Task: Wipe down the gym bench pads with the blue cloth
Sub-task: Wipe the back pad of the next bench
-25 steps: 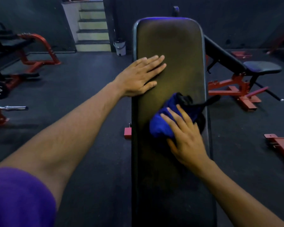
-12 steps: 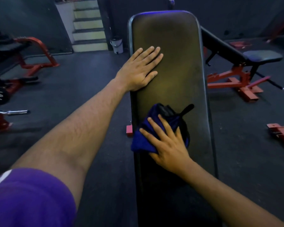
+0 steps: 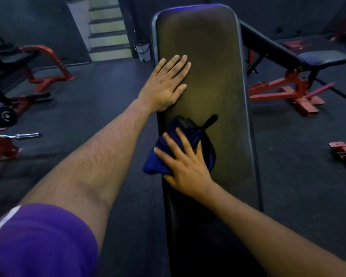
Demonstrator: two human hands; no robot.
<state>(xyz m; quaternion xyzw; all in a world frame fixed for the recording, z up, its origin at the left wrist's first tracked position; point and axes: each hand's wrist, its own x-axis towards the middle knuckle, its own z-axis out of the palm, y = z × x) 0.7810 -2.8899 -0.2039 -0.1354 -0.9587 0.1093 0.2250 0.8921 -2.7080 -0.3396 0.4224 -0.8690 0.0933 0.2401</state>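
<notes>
A: We see the long dark bench pad (image 3: 214,80) running away from us down the middle, with both hands on it.

B: Agreed. We find the left hand (image 3: 166,84) lying flat near the pad's left edge, fingers straight and together, holding nothing.

A: And the blue cloth (image 3: 160,156)?

B: We see it bunched under the right hand (image 3: 186,166), lower on the pad than the left hand. Part of the cloth hangs past the pad's left edge. The right hand's fingers are spread and fairly straight, pressing down on the cloth rather than curling round it.

A: We also notice something black beside the cloth, with a dark strap (image 3: 211,120) poking out up and to the right. We cannot tell what it is.

B: Around us, we see a purple sleeve (image 3: 38,242) on the left arm, and a second bench with a red frame (image 3: 288,90) on the right, standing on the dark floor (image 3: 100,100).

A: To the left we make out more red equipment (image 3: 46,64), a weight plate (image 3: 3,116) and a chrome bar (image 3: 20,135). Far back, pale stairs (image 3: 106,31) and a small white bin (image 3: 143,50).
</notes>
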